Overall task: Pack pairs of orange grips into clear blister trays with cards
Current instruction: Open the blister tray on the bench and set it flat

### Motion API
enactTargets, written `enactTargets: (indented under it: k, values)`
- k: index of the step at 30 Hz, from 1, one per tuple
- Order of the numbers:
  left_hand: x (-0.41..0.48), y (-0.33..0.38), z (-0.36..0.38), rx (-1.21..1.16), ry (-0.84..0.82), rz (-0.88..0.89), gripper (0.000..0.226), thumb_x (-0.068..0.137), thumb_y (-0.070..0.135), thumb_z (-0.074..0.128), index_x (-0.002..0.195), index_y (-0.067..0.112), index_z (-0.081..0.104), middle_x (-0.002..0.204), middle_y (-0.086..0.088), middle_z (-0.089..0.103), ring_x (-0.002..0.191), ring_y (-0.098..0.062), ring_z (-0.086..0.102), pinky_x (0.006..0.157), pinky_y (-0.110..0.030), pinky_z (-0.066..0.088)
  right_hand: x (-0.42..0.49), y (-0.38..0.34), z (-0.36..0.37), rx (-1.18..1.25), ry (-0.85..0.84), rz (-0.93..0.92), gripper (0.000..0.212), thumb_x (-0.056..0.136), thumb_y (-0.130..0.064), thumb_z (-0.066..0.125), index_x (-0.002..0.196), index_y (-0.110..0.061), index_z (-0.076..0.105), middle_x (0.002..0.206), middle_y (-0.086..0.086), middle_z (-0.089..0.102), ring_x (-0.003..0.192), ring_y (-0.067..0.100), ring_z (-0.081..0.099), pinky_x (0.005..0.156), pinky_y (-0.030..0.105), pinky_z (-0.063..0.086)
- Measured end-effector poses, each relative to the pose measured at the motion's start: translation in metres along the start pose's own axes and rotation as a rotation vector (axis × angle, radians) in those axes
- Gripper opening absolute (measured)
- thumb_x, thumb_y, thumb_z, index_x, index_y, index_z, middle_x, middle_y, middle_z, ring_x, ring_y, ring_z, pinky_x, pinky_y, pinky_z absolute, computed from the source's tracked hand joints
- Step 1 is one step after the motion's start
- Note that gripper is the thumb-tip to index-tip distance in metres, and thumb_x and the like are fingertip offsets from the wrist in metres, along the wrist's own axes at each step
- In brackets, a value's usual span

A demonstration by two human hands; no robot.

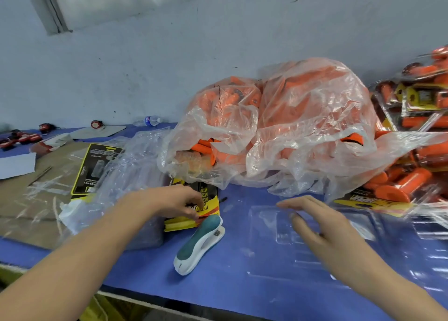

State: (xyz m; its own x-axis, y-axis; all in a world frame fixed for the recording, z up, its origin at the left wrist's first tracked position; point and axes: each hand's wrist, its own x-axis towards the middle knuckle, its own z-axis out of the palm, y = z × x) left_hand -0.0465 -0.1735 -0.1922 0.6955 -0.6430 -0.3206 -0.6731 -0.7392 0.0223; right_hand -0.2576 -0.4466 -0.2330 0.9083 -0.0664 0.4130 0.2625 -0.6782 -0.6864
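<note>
- Left hand (174, 201) is pinching the card stack (209, 200) at 7 o'clock, seemingly picking one card.
- Right hand (322, 226) is hovering, fingers straight, over the blister tray (269, 252) at 5 o'clock.
- Orange grips (266, 126) are lying bagged at 1 o'clock; the next move is probably seating that card squarely in the tray.

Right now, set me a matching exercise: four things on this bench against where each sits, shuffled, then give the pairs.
1 stapler
2 card stack
3 blister tray
4 water bottle

A by the far wall
B beneath the open right hand
C pinched by the left hand
D between the two hands

Pairs: 1-D, 2-C, 3-B, 4-A.
</note>
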Motion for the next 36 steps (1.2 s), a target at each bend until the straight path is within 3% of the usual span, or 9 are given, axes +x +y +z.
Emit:
enactTargets:
  k: [6, 10, 12, 14, 21, 24, 26, 31, 36]
  values:
    - [-0.009, 0.009, 0.024, 0.286, 0.286, -0.051, 0.021, 0.099, 0.036, 0.042, 0.105, 0.024, 0.058, 0.104, -0.001, 0.068, 0.095, -0.027, 0.064, 0.068, -0.032, 0.041, 0.066, -0.022, 0.063, 0.375, -0.065, 0.207, 0.025, 0.098, -0.029, 0.049, 0.107, -0.051, 0.059, 0.110, -0.030, 0.062, 0.099, -0.009, 0.057, 0.068, 0.007, 0.046]
    - [-0.014, 0.012, 0.033, 0.221, 0.546, -0.145, 0.025, 0.104, 0.040, 0.031, 0.111, 0.025, 0.049, 0.103, 0.000, 0.068, 0.092, -0.024, 0.066, 0.068, -0.035, 0.048, 0.091, -0.027, 0.098, 0.345, -0.135, 0.286, 0.030, 0.099, -0.031, 0.047, 0.128, -0.038, 0.052, 0.115, -0.022, 0.057, 0.084, 0.002, 0.059, 0.051, 0.016, 0.043]
    - [-0.015, 0.013, 0.027, 0.214, 0.700, -0.204, 0.028, 0.105, 0.041, 0.029, 0.115, 0.026, 0.049, 0.104, 0.003, 0.068, 0.091, -0.021, 0.067, 0.064, -0.032, 0.043, 0.102, -0.033, 0.112, 0.305, -0.147, 0.281, 0.033, 0.099, -0.030, 0.049, 0.133, -0.030, 0.048, 0.110, -0.018, 0.058, 0.087, -0.003, 0.059, 0.054, 0.015, 0.046]
    - [-0.016, 0.014, 0.019, 0.200, 0.786, -0.230, 0.027, 0.105, 0.040, 0.030, 0.115, 0.025, 0.049, 0.103, 0.001, 0.068, 0.091, -0.023, 0.068, 0.063, -0.033, 0.040, 0.113, -0.039, 0.124, 0.247, -0.136, 0.266, 0.030, 0.098, -0.029, 0.051, 0.128, -0.026, 0.050, 0.102, -0.013, 0.061, 0.092, 0.005, 0.063, 0.075, 0.027, 0.053]
    - [-0.016, 0.010, 0.006, -0.011, 0.845, -0.300, 0.019, 0.104, 0.041, 0.039, 0.106, 0.025, 0.051, 0.095, -0.004, 0.068, 0.089, -0.029, 0.065, 0.063, -0.032, 0.033, 0.126, -0.046, 0.144, 0.223, -0.042, 0.284, 0.043, 0.090, -0.026, 0.056, 0.132, -0.030, 0.046, 0.114, -0.005, 0.062, 0.096, 0.021, 0.062, 0.082, 0.041, 0.053]
    - [-0.015, 0.006, 0.006, -0.110, 0.858, -0.310, 0.018, 0.101, 0.042, 0.046, 0.098, 0.025, 0.052, 0.093, -0.002, 0.067, 0.088, -0.028, 0.064, 0.064, -0.033, 0.034, 0.118, -0.043, 0.146, 0.023, 0.096, 0.154, 0.055, 0.088, -0.033, 0.061, 0.136, -0.033, 0.033, 0.128, -0.009, 0.047, 0.101, 0.019, 0.058, 0.076, 0.041, 0.050]
    - [-0.013, 0.006, 0.006, -0.150, 0.859, -0.320, 0.017, 0.100, 0.042, 0.049, 0.094, 0.026, 0.052, 0.090, -0.002, 0.066, 0.087, -0.027, 0.063, 0.064, -0.032, 0.034, 0.115, -0.041, 0.146, -0.035, 0.144, 0.014, 0.043, 0.088, -0.031, 0.062, 0.125, -0.036, 0.039, 0.121, -0.015, 0.048, 0.098, 0.011, 0.054, 0.072, 0.036, 0.048]
    - [-0.009, 0.008, 0.005, -0.141, 0.867, -0.368, 0.019, 0.103, 0.039, 0.044, 0.101, 0.023, 0.052, 0.088, -0.005, 0.066, 0.081, -0.029, 0.062, 0.062, -0.033, 0.036, 0.118, -0.025, 0.139, -0.238, -0.031, -0.092, 0.016, 0.095, -0.033, 0.057, 0.110, -0.032, 0.062, 0.108, -0.013, 0.060, 0.099, 0.017, 0.054, 0.080, 0.035, 0.044]
    - [-0.029, 0.001, -0.021, -0.193, 1.175, -0.448, 0.021, 0.105, 0.036, 0.039, 0.102, 0.019, 0.051, 0.063, 0.011, 0.043, 0.059, -0.018, 0.041, 0.051, -0.031, 0.024, 0.121, -0.015, 0.140, -0.296, -0.095, -0.032, 0.018, 0.097, -0.037, 0.054, 0.110, -0.032, 0.064, 0.104, -0.009, 0.066, 0.099, 0.020, 0.058, 0.075, 0.032, 0.037]
